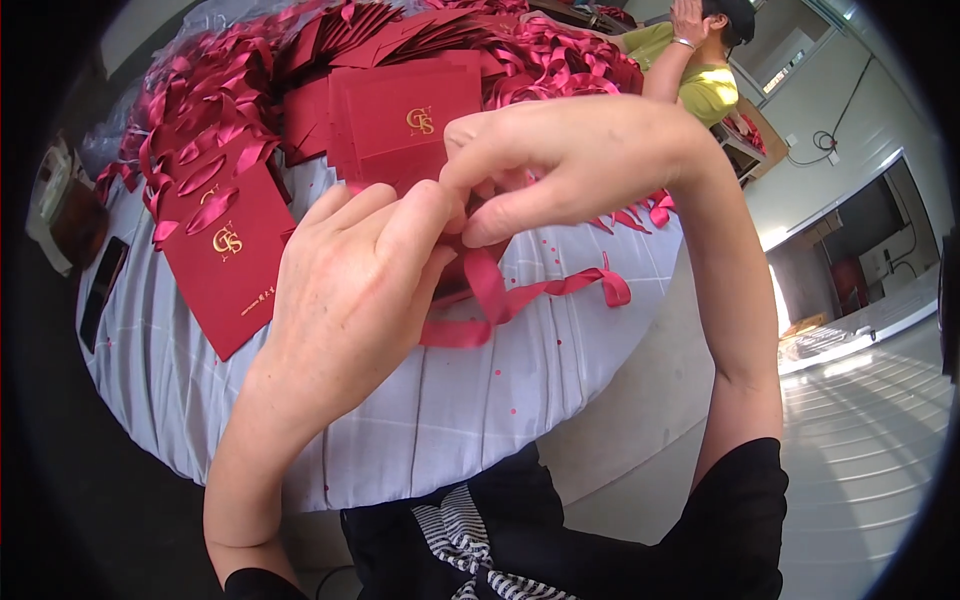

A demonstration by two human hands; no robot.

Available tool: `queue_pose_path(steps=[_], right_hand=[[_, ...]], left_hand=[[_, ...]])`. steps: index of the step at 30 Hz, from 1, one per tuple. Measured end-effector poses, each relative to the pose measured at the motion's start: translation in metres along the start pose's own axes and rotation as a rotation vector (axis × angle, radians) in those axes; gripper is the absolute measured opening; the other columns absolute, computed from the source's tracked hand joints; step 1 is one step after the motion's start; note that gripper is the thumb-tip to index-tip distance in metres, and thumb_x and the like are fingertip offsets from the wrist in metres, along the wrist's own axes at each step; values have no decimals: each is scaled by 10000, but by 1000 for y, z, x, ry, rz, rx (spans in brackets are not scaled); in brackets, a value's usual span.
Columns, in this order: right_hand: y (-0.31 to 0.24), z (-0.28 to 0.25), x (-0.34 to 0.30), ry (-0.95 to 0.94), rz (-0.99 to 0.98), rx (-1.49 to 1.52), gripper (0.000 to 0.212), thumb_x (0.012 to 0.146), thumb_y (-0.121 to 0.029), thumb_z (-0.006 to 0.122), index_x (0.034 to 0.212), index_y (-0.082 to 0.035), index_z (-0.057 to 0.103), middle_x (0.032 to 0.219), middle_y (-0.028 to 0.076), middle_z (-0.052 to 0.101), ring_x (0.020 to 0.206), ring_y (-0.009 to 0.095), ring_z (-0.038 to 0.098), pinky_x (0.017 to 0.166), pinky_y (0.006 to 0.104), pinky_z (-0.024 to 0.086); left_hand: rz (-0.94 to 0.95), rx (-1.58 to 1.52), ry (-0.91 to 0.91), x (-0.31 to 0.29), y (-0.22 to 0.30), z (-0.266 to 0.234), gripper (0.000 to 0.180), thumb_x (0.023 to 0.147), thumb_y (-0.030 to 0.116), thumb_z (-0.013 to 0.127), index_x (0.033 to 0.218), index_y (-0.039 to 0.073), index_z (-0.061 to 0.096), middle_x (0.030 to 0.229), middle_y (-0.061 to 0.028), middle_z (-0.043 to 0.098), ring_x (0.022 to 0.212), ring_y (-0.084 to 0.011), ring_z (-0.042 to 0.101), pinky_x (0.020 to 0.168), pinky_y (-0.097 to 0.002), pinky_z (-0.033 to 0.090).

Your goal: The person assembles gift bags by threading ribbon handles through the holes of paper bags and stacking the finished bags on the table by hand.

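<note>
The left hand (350,265) is angling up from below, knuckles uppermost; the right hand (590,165) is arching across, wrist bending. Their fingertips are meeting, pinching a red ribbon (540,293) that is trailing over the pale cloth (450,425).

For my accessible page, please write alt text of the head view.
A person's bare left hand and right hand meet above a cloth-covered table, a red ribbon trailing below them. Beyond lie flat red paper items and heaped ribbons; another person is at upper right.
</note>
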State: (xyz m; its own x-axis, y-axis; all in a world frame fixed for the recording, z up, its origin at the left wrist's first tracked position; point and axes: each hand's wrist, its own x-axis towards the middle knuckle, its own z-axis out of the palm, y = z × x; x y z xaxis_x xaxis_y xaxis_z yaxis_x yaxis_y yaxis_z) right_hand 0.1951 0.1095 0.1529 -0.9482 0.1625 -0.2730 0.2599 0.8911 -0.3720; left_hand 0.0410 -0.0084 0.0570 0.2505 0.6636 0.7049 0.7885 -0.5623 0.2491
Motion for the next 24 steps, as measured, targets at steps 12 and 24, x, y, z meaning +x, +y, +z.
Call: queue_pose_path(steps=[12,24], right_hand=[[-16,-13,11,-144,207,-119,222,777,-173,561,899,-46,695,696,82,633,635,207,595,588,354,459],[-29,9,0,150,91,-182,119,678,6,550,731,44,649,639,193,588,583,288,572,552,388,461]], left_hand=[[35,-25,10,2,5,6,192,729,-23,671,856,35,540,771,-73,600,683,-252,553,643,-352,406],[3,-41,-27,2,9,1,226,706,-49,677,866,6,527,790,-99,599,678,-280,535,624,-359,405]])
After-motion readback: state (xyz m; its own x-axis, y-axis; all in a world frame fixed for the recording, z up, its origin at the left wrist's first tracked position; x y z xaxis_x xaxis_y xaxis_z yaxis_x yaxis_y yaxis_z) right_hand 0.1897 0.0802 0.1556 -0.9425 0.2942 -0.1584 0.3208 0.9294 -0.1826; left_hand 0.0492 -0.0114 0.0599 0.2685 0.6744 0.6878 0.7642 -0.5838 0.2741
